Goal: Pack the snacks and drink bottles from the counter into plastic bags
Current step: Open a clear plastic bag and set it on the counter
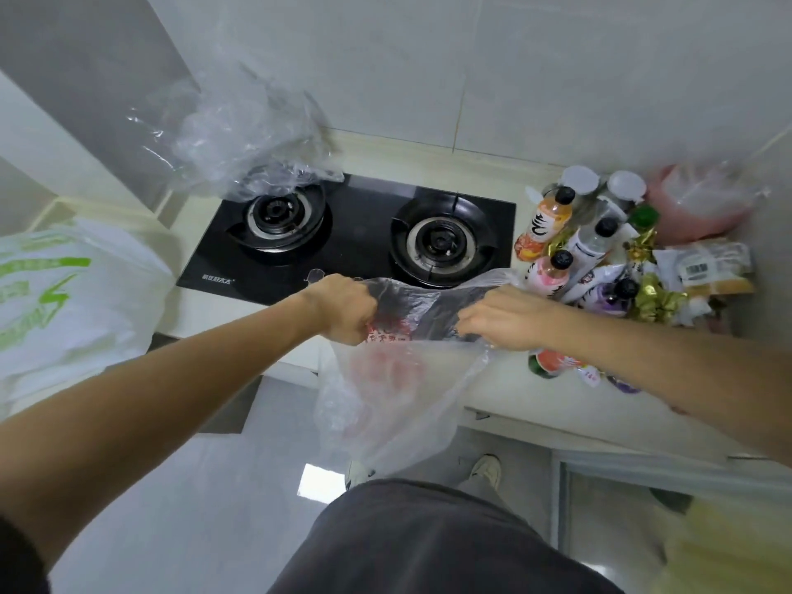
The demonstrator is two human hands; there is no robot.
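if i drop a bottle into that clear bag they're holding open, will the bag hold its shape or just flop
Probably flop. The clear bag hangs limp and wrinkled below the counter edge, and only the left hand and right hand gripping its rim keep the mouth open. It looks thin, so a bottle such as the orange one would likely sag it and tug on the grip.

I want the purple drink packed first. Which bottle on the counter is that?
The black-capped bottle with purple contents, nearest the right hand; its neighbours are orange, pink and clear.

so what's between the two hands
In the head view, only the bag's stretched clear rim spans from the left hand to the right hand; both pinch it.
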